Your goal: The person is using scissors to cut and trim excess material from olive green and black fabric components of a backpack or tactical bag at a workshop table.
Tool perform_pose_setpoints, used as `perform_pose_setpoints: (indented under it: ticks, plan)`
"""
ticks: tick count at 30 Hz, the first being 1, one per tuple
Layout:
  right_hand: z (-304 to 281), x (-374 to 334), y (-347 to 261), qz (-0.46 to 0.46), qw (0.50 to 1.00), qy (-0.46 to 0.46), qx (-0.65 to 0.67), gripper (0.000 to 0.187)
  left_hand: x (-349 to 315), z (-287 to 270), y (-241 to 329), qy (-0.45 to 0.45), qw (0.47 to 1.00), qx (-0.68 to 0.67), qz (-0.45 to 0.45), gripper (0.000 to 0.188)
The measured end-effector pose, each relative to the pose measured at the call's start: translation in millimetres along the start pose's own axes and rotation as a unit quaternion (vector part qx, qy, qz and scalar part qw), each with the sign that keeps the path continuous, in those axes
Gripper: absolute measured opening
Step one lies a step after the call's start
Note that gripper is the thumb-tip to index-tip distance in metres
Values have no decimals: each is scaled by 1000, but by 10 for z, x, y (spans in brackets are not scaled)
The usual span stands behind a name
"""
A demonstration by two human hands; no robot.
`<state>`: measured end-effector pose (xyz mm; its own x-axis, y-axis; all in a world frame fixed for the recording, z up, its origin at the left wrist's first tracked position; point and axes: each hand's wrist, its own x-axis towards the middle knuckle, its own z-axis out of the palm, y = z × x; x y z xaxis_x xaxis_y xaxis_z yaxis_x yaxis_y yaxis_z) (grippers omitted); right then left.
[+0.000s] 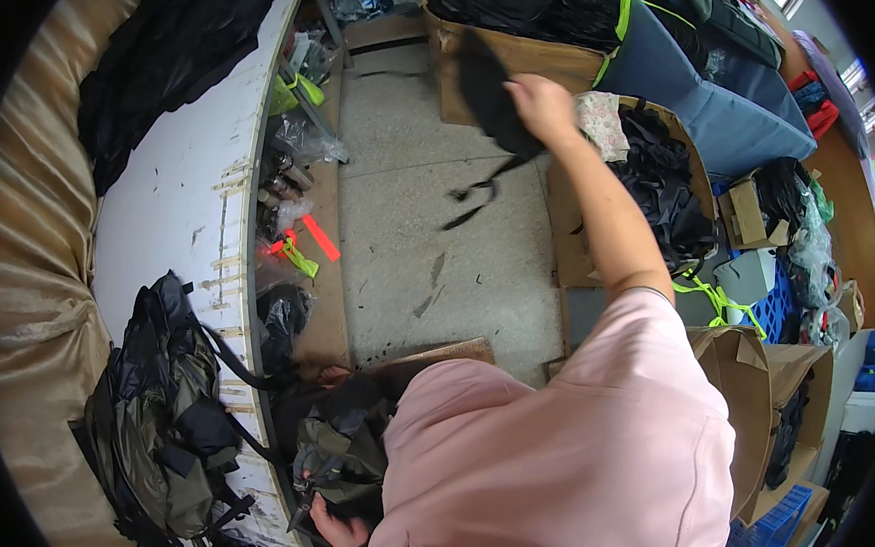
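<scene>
My right hand (543,109) is stretched out far ahead, closed on a black fabric piece (489,91) with thin straps dangling from it. This piece hangs over the floor, slightly blurred, beside a carton. Low at the left, my left hand (339,528) is partly hidden by my body. It is closed around a small dark pointed tool (301,506) that looks like thread snips. A dark olive and black bag (342,443) lies in my lap, close to that hand. Black straps run from it to another olive and black bag (163,417) on the white table.
The white table (175,217) runs along my left, with black fabric (181,47) at its far end. Ahead and right stand cartons of black material (526,48) and black straps (658,187). Neon strips (309,241) lie under the table edge. A blue padded box (708,115) stands far right.
</scene>
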<state>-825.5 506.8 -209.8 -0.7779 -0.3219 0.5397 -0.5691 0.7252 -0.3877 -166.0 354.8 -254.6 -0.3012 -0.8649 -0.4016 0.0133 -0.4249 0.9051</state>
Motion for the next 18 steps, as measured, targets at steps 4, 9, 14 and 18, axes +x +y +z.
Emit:
perform_pose_setpoints:
  ticks: [4, 9, 14, 18]
  plan:
    - [-556, -394, 1183, 176, 974, 49, -131, 27, -28, 179, 26, -8, 997, -69, -14, 43]
    - [-931, -983, 2363, 246, 925, 117, -264, 28, -1, 457, 104, -37, 998, -52, 13, 34]
    - [-827, -1330, 2575, 419, 875, -55, -236, 31, -68, 477, 119, -57, 998, -19, 28, 40]
    - [27, -1241, 2365, 346, 903, -180, -179, 33, -228, 589, 207, -22, 998, -24, 48, 40]
